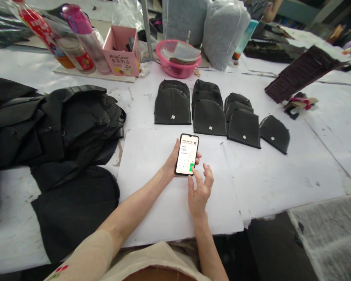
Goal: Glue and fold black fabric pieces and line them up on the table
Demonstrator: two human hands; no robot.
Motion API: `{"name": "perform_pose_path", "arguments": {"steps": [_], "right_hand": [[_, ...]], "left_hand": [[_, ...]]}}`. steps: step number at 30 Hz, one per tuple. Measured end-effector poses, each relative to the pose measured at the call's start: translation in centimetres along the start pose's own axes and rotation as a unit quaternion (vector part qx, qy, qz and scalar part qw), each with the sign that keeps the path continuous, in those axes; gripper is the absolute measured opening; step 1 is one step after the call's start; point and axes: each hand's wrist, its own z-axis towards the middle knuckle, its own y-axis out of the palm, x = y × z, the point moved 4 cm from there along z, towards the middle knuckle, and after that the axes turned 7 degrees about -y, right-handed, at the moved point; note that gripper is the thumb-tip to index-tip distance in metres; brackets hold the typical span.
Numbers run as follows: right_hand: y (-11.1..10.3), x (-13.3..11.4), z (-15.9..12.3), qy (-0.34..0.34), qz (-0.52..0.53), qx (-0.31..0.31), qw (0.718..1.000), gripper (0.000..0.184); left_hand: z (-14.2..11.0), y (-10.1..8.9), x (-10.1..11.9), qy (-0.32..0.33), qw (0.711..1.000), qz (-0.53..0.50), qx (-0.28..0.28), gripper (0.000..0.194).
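Observation:
My left hand (173,157) is wrapped round a smartphone (187,155), its thumb along the left edge and fingertips showing at the right. The lit screen shows "¥ 50", a number pad and a green key at the lower right. My right hand (201,188) has its fingers apart, and the index fingertip is at the green key. It holds nothing. Beyond the phone, black curved-top pieces (172,105) lie in overlapping stacks, several with a small white tag. Further right lies a single black piece (275,133).
A heap of black material (58,121) covers the table's left side. At the back stand a red-labelled bottle (36,29), a pink-lidded bottle (83,35), a pink box (121,52) and a pink basin (178,69). A dark upright block (302,72) stands at right.

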Motion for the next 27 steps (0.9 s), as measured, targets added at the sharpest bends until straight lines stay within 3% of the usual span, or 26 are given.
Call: {"name": "perform_pose_path", "arguments": {"steps": [10, 27], "right_hand": [[0.41, 0.39, -0.18, 0.009, 0.051, 0.002, 0.999, 0.032], [0.53, 0.31, 0.15, 0.015, 0.048, -0.003, 0.999, 0.032]], "left_hand": [[-0.14, 0.64, -0.04, -0.001, 1.0, -0.015, -0.008, 0.083], [-0.28, 1.01, 0.03, -0.002, 0.999, -0.031, 0.014, 0.082]]}}
